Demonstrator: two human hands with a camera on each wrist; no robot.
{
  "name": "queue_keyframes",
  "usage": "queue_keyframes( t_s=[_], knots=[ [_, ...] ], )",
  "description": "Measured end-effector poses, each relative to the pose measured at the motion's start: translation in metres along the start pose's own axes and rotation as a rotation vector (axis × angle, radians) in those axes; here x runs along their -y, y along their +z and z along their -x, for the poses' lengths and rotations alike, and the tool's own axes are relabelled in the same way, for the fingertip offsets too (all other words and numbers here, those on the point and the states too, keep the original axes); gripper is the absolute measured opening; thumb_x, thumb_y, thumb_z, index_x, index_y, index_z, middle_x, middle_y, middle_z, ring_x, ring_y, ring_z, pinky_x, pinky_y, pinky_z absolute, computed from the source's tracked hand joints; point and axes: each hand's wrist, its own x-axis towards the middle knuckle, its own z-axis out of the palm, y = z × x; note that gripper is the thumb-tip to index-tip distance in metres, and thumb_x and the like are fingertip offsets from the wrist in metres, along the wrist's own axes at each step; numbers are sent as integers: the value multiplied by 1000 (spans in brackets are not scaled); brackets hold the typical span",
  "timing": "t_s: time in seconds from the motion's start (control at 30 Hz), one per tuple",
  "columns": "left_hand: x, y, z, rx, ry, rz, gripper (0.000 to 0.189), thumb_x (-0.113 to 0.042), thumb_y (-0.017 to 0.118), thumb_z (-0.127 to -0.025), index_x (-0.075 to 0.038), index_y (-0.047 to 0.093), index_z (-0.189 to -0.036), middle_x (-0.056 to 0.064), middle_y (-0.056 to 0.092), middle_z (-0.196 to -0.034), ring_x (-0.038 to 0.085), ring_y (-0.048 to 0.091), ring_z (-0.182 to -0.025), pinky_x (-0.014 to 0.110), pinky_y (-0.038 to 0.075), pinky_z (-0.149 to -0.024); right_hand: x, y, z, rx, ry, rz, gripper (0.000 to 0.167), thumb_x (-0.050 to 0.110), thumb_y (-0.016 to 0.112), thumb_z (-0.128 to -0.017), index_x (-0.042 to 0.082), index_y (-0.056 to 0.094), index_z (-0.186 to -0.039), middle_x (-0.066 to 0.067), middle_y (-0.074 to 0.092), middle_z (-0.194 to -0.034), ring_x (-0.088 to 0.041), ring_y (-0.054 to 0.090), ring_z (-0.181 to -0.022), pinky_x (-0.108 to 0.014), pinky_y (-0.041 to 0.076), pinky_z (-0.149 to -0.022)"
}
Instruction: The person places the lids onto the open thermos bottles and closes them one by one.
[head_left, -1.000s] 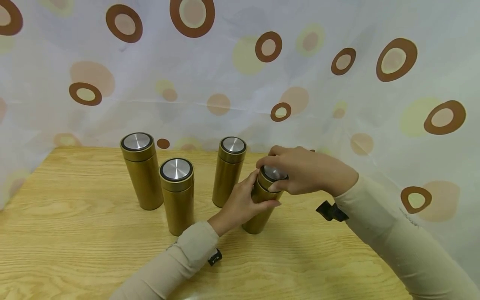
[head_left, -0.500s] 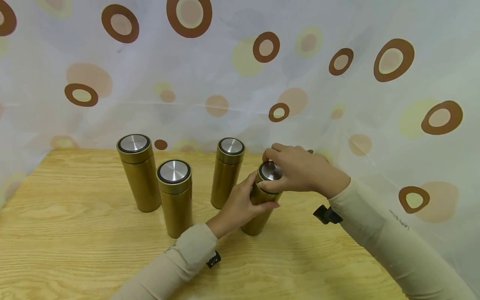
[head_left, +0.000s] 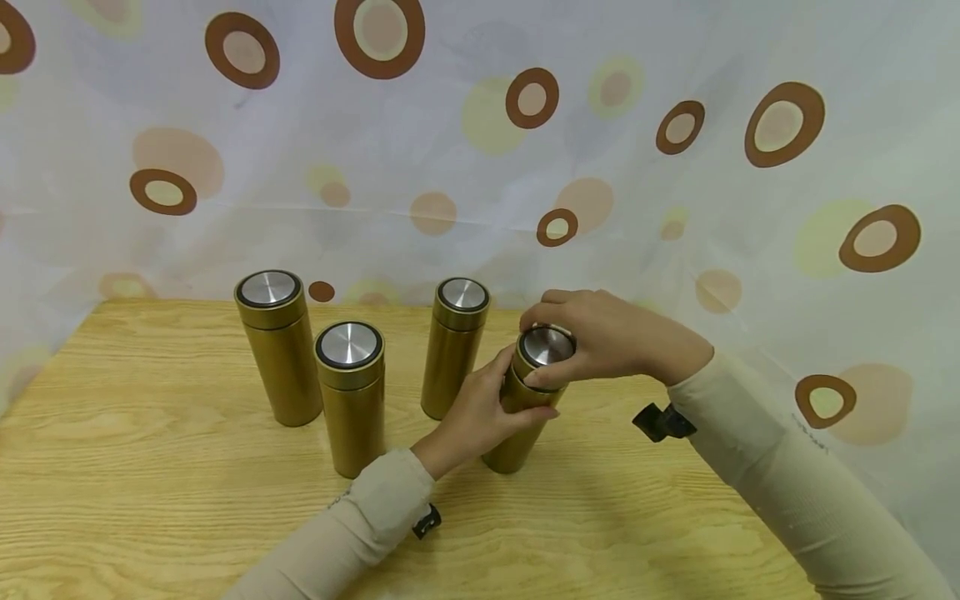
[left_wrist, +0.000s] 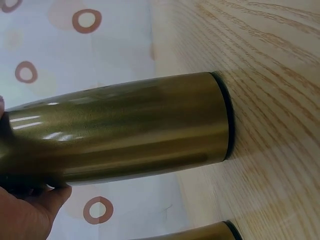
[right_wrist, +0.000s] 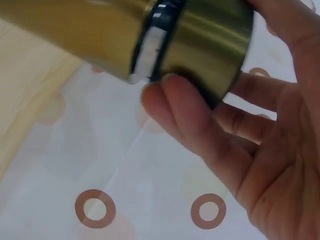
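Note:
A gold vacuum flask (head_left: 513, 442) stands upright on the wooden table, right of the other flasks. My left hand (head_left: 476, 408) grips its upper body, thumb in front and fingers around the back. Over the top, my right hand (head_left: 607, 335) holds the gold lid (right_wrist: 215, 42), with fingers and thumb at opposite sides of its rim. The lid's brushed silver top (head_left: 547, 346) shows between them. A dark band with a bright patch lies between lid and body in the right wrist view. The flask's base (left_wrist: 227, 117) sits on the wood in the left wrist view.
Three similar gold flasks stand upright with lids on: one at the back left (head_left: 288, 367), one nearer (head_left: 356, 425), and one at the back (head_left: 453, 358), close to my left hand. A patterned cloth (head_left: 420, 150) hangs behind the wooden table (head_left: 187, 500).
My right hand has turned and shifted its hold on the lid, so more of the silver top shows. The left hand keeps its grip, and the flasks stay in place.

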Motion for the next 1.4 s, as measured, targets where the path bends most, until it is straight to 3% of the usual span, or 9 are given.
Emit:
queue_keyframes(
  t_s=[0.33,0.53,0.67,0.83,1.0,1.13,1.27,1.4],
  knots=[
    [0,0,2,4,7,-9,82,-27,77,-82,-21,29,-148,-1,54,-134,10,56,-117,26,47,-96,9,7,-7,-46,139,108,39,44,68,-81,9,56,-92,0,52,-79,-15,50,-57,-25,42,-50],
    [1,0,2,6,16,-7,82,-26,77,-83,-21,28,-149,-1,51,-139,10,53,-121,26,46,-98,10,11,-5,-70,189,108,48,53,66,-82,9,59,-98,-2,56,-84,-17,53,-60,-29,45,-52],
    [1,-1,1,-7,27,-10,79,-25,78,-82,-19,32,-146,-3,51,-137,8,53,-121,26,45,-99,12,4,-3,-29,149,104,54,53,71,-80,9,63,-111,-3,60,-90,-15,55,-64,-30,48,-56],
    [1,-1,0,-14,18,-22,77,-26,78,-82,-17,34,-144,-1,54,-132,10,56,-115,25,48,-95,9,-3,-1,22,45,58,45,36,74,-82,9,64,-117,-3,60,-98,-11,58,-71,-28,50,-61],
    [2,0,0,-12,17,-33,76,-28,77,-82,-15,34,-144,1,53,-133,11,57,-115,25,49,-94,2,-3,2,64,-24,-15,47,29,73,-84,11,60,-125,-4,59,-113,-12,61,-84,-31,53,-72],
    [2,1,0,-9,30,-41,75,-28,77,-83,-13,34,-143,3,53,-133,12,57,-115,25,48,-94,-4,-2,4,65,-79,-61,47,28,73,-85,12,58,-127,-2,56,-118,-12,60,-92,-30,52,-78],
    [1,0,-1,-15,1,-28,77,-28,77,-83,-14,33,-144,3,55,-129,12,59,-111,25,50,-90,-9,1,7,43,-89,-181,47,20,73,-85,12,54,-128,-2,51,-122,-14,58,-98,-28,54,-78],
    [-1,0,-2,-13,-12,-41,78,-29,77,-83,-14,33,-145,3,56,-129,12,59,-110,25,50,-90,-11,2,9,16,-80,-185,47,19,73,-84,13,54,-126,0,52,-120,-12,57,-96,-29,54,-78]
  ],
)
